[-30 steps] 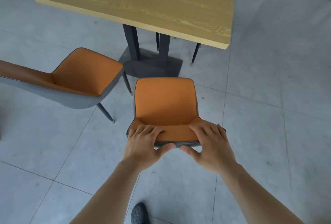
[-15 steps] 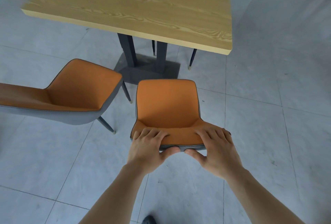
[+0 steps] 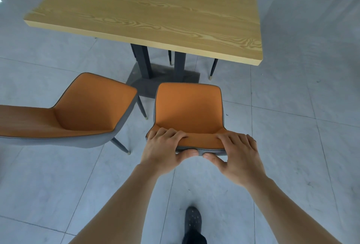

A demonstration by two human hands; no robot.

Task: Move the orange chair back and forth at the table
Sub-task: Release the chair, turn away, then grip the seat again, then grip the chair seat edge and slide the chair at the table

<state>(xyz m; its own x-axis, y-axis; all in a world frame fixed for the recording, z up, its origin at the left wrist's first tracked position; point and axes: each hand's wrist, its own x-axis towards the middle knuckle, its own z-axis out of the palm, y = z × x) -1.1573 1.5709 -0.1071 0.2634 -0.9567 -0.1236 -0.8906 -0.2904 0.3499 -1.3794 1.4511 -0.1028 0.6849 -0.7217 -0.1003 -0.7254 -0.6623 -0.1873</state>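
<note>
Orange chair [image 3: 188, 107]: grey shell, on tiled floor [image 3: 292, 126] before wooden desk [image 3: 155, 15], seat facing it, clear of its edge. Left hand [image 3: 163, 150] and right hand [image 3: 236, 156]: both grip top of backrest, fingers [image 3: 171, 133] curled over front, thumbs behind. Second orange chair [image 3: 78, 111]: just left. Two more at far side. No legible writing.

Bright even daylight, soft shadows; wide-angle bending at edges, slight blur top corners.
</note>
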